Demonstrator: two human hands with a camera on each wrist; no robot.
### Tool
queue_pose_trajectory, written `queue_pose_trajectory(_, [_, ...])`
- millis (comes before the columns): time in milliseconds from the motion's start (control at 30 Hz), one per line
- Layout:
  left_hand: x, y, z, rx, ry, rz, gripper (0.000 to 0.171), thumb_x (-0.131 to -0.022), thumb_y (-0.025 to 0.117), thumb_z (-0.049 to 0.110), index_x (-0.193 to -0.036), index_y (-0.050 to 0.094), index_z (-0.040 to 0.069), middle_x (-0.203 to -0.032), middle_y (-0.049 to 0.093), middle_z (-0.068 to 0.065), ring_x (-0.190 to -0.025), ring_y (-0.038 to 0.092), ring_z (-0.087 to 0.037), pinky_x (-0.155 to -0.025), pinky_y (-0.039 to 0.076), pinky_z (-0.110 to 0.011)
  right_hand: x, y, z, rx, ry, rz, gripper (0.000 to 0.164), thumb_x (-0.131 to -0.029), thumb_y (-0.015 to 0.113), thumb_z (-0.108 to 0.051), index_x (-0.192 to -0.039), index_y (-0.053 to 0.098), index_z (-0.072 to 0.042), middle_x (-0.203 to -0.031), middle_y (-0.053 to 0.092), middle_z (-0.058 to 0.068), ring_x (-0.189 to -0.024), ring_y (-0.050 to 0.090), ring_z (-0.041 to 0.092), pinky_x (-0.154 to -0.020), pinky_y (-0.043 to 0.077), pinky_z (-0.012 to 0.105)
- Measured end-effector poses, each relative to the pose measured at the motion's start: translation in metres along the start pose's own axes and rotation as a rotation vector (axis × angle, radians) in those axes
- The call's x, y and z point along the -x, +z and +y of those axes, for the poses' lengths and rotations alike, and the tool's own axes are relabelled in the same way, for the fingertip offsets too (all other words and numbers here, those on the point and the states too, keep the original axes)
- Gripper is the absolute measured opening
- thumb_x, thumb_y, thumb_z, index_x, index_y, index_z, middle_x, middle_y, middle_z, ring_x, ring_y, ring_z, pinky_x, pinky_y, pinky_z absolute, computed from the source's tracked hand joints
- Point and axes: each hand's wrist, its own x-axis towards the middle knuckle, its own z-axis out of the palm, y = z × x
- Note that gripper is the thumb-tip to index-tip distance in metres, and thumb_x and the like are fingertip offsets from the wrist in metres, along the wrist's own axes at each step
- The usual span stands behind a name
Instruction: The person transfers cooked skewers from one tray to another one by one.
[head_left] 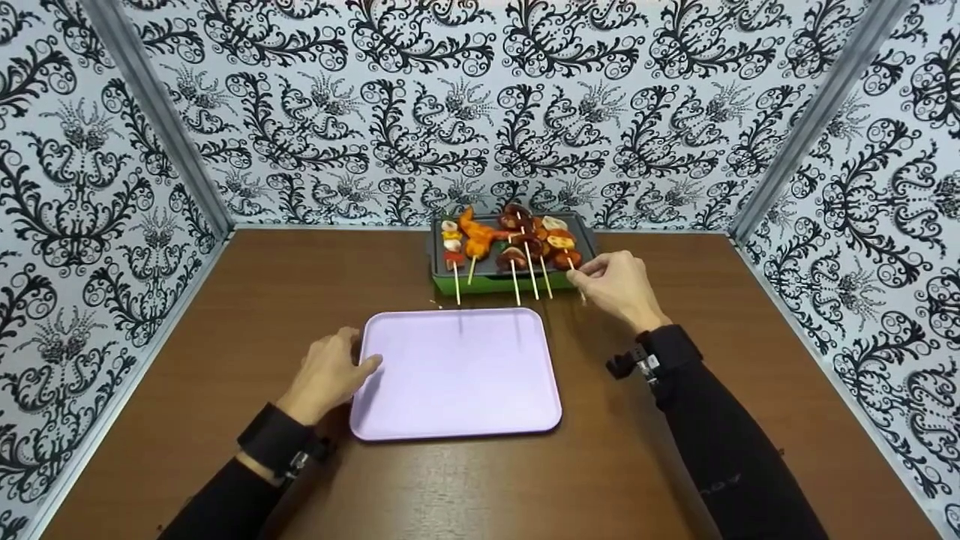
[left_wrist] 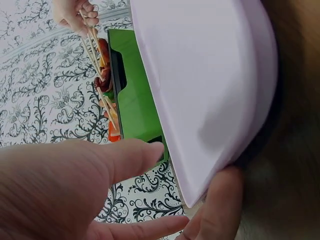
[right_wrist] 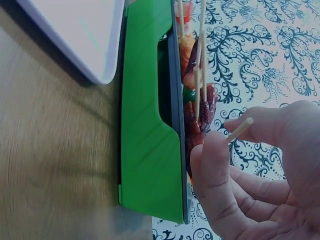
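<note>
One thumb spread from its fingers, the left hand [head_left: 324,373] touches the left edge of the lilac tray [head_left: 457,375] on the tabletop [head_left: 300,277], where a light touch should steady it. Further right, loaded skewers [head_left: 452,245] lie on the green grill [head_left: 487,286], and the right hand [head_left: 619,289] pinches the rightmost skewer [head_left: 561,242] by its stick [right_wrist: 242,129]; a straight lift would probably spare its neighbours.

We see a brown wood-grain desk [head_left: 645,465] carrying a pale lilac tray [head_left: 457,375] and, just beyond it near the back edge, a green grill [head_left: 489,286].
</note>
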Motion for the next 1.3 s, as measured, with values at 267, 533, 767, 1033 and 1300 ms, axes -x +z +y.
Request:
queue_pose_trajectory(267, [-0.002,0.0,-0.002,0.025,-0.018,-0.027,0.045,-0.09,0.074,0.015,-0.126,0.061,-0.009,-0.092,0.068,-0.018,-0.072,0.066,-0.026,-0.056,0.058,-0.036,-0.004,0.0,-0.003,-0.031,0.051,-0.054,0.021,-0.09,0.077,-0.033,-0.089,0.08,-0.012,-0.068,0.072,0.002,-0.067,0.072,0.027,-0.058,0.054,0.032])
queue_pose_trajectory(533, [-0.006,-0.002,-0.001,0.041,-0.041,-0.087,0.043,-0.091,0.067,0.006,-0.13,0.059,-0.009,-0.087,0.066,-0.014,-0.058,0.064,-0.02,-0.045,0.054,-0.03,-0.011,-0.003,0.0,-0.039,0.07,-0.084,0.017,-0.087,0.079,-0.03,-0.084,0.082,-0.013,-0.07,0.073,0.0,-0.075,0.071,0.027,-0.077,0.054,0.034])
queue_pose_trajectory(767, [-0.008,-0.005,0.0,0.08,-0.069,-0.137,0.043,-0.091,0.064,0.004,-0.132,0.058,-0.009,-0.085,0.065,-0.013,-0.059,0.065,-0.02,-0.044,0.056,-0.029,-0.012,-0.008,-0.001,-0.223,0.183,-0.185,0.022,-0.088,0.079,-0.022,-0.096,0.08,-0.002,-0.08,0.075,0.01,-0.07,0.073,0.024,-0.071,0.062,0.034])
queue_pose_trajectory(1033, [-0.01,-0.007,0.001,0.07,-0.078,-0.161,0.041,-0.091,0.062,0.004,-0.131,0.059,-0.007,-0.088,0.064,-0.013,-0.069,0.066,-0.024,-0.048,0.057,-0.029,-0.013,-0.009,0.0,-0.39,0.27,-0.202,0.022,-0.086,0.08,-0.015,-0.099,0.078,0.003,-0.084,0.075,0.016,-0.066,0.072,0.021,-0.073,0.063,0.041])
queue_pose_trajectory(1300, [-0.01,-0.008,0.0,0.136,-0.107,-0.182,0.046,-0.09,0.061,0.0,-0.135,0.055,-0.009,-0.09,0.063,-0.015,-0.063,0.066,-0.022,-0.046,0.058,-0.031,-0.013,-0.006,0.003,-0.408,0.304,-0.188,0.028,-0.084,0.083,-0.02,-0.103,0.078,0.001,-0.087,0.075,0.015,-0.068,0.072,0.019,-0.069,0.063,0.036])
